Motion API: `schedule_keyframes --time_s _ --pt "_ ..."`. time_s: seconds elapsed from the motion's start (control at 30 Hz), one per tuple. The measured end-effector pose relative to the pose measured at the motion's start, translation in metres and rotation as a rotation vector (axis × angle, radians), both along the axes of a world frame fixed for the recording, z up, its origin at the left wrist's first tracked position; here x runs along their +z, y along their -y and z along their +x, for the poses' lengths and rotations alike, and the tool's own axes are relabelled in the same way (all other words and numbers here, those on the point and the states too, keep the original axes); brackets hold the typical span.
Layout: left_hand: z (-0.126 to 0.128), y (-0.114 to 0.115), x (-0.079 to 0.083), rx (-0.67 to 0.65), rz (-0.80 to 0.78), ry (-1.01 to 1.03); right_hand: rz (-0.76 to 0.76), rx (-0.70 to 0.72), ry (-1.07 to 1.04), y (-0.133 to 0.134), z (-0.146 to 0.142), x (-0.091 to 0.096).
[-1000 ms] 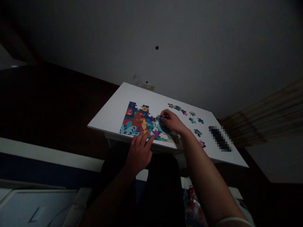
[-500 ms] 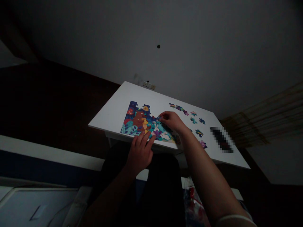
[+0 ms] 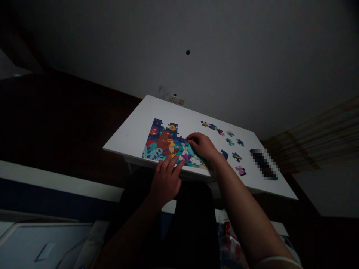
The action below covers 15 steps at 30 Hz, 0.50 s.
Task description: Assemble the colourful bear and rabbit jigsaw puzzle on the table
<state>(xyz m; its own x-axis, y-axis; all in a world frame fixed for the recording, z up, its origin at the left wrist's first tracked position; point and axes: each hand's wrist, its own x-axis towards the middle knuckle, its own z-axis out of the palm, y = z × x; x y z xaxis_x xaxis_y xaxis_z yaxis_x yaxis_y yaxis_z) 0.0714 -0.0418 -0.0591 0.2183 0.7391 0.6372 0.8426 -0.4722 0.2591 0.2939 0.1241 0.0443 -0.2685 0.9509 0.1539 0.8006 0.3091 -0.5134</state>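
A partly built colourful jigsaw puzzle (image 3: 164, 144) lies on a small white table (image 3: 134, 130). My left hand (image 3: 166, 179) rests at the table's near edge, fingers stretched flat onto the puzzle's lower border. My right hand (image 3: 202, 145) sits on the puzzle's right part with fingers curled and pressed down at its top edge; whether a piece is under them is hidden. Several loose puzzle pieces (image 3: 230, 142) lie scattered on the table to the right of that hand.
A dark blurred-out object (image 3: 263, 164) lies near the table's right end. A wall socket (image 3: 176, 99) sits on the grey wall behind the table. Dark floor surrounds the table; a white and blue edge (image 3: 56, 183) runs at lower left. My dark-clothed lap (image 3: 190, 224) is below.
My right hand has shifted slightly left and down along the puzzle's top edge, uncovering a blue loose piece beside my wrist. The left hand has stayed put.
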Motion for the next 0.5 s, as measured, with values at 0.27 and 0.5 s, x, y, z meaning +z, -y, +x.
schedule_keyframes --time_s 0.27,0.5 --pt "0.0 -0.001 0.0 0.006 0.007 -0.008 0.021 0.013 0.018 0.001 0.012 -0.005" --pt "0.002 -0.002 -0.003 0.022 0.008 -0.012 0.013 -0.021 0.103 0.007 0.015 -0.007"
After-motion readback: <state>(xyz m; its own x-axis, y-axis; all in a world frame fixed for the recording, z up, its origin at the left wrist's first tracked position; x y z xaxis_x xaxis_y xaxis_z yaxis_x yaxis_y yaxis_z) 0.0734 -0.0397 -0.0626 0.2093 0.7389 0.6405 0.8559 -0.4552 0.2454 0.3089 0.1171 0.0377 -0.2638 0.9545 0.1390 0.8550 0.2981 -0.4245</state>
